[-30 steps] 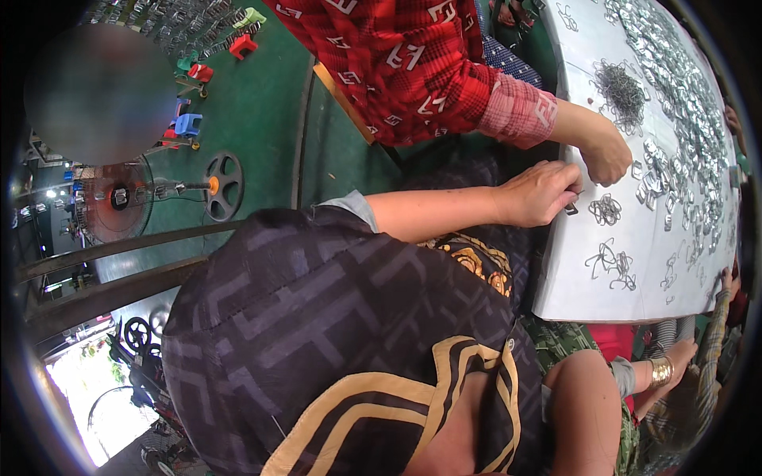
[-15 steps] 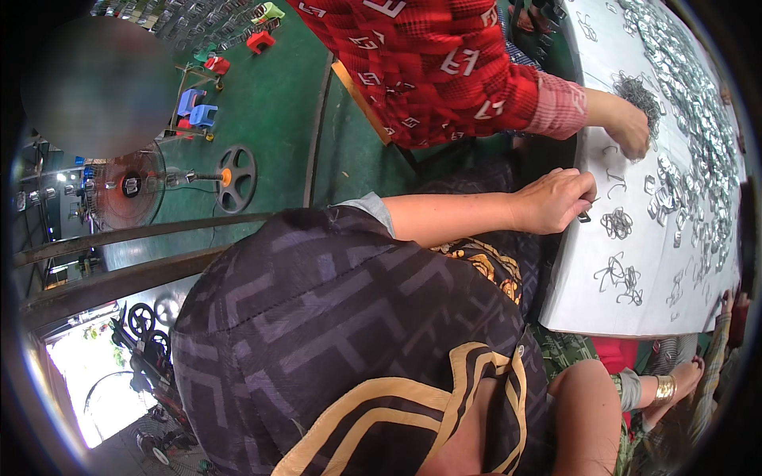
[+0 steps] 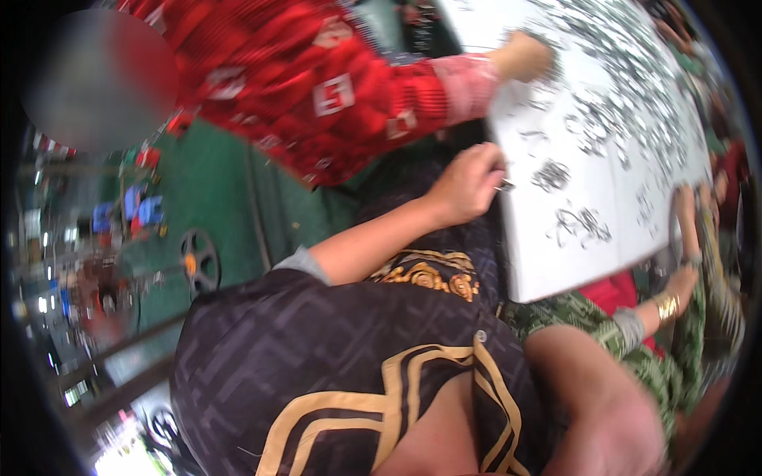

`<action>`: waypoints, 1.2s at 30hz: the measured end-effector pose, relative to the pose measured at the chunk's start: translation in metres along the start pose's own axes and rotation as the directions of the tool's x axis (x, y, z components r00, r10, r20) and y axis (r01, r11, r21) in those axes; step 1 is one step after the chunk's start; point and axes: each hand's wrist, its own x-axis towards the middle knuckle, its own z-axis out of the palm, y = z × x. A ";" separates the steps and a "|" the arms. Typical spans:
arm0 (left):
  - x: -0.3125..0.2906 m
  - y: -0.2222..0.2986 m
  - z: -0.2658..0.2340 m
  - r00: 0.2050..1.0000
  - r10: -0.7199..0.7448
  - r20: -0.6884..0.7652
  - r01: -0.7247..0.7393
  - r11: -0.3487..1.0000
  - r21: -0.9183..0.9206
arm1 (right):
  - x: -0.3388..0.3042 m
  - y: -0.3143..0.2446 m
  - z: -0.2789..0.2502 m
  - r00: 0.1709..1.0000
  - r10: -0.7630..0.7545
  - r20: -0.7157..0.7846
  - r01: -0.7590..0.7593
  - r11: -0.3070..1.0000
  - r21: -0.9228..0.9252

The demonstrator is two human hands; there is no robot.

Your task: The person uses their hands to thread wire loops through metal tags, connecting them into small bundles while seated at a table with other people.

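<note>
Spanning right of left hand (image 3: 472, 182): white table (image 3: 571, 274). Right hand out of view, can't tell grip. Wire clump (image 3: 550, 175) nearby on table, presumably for reach. Metal-looking piece (image 3: 505, 185) pinched in nearly closed left fingertips, likely for control.

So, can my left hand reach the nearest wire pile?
Probably yes: the wire pile lies just beyond your left hand, with bare table between, though it seems to pinch a metal piece.

Left hand (image 3: 470, 186) seemingly pinches a metal piece (image 3: 505, 185); wires (image 3: 549, 175) nearby.
</note>
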 end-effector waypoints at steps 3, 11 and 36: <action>-0.005 -0.010 -0.004 0.998 -0.026 0.051 0.024 0.998 0.056 | -0.034 -0.043 0.085 0.780 -0.556 -0.287 0.596 0.800 0.069; -0.002 -0.008 -0.001 0.991 -0.086 0.100 0.088 0.996 -0.010 | 0.028 0.117 0.162 0.946 0.082 0.313 0.084 0.872 -0.482; 0.000 0.009 -0.002 0.989 0.087 0.123 -0.110 0.976 0.189 | -0.103 0.021 0.147 0.800 0.075 0.595 -0.251 0.943 0.219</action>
